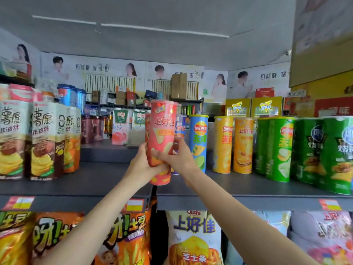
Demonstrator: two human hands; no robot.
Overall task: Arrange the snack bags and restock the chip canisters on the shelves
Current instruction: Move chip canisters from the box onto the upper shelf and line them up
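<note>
The red chip canister [162, 138] is standing upright at the front of the top shelf [248, 188], both hands wrapping its lower half: the left hand [142, 165] is curling round from the left, the right hand [178, 156] gripping opposite. A blue canister [198, 142] is waiting just beside, snack bags [193, 238] hanging below.

grey ceiling [172, 44], poster-covered back wall [107, 67], white radiator [109, 83]

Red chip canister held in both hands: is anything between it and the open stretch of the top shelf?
Nothing visible blocks it. The red cardboard chip canister, gripped by the left hand and right hand, hangs over the dark grey shelf's bare front. Another red canister and a blue canister stand right behind it.
</note>
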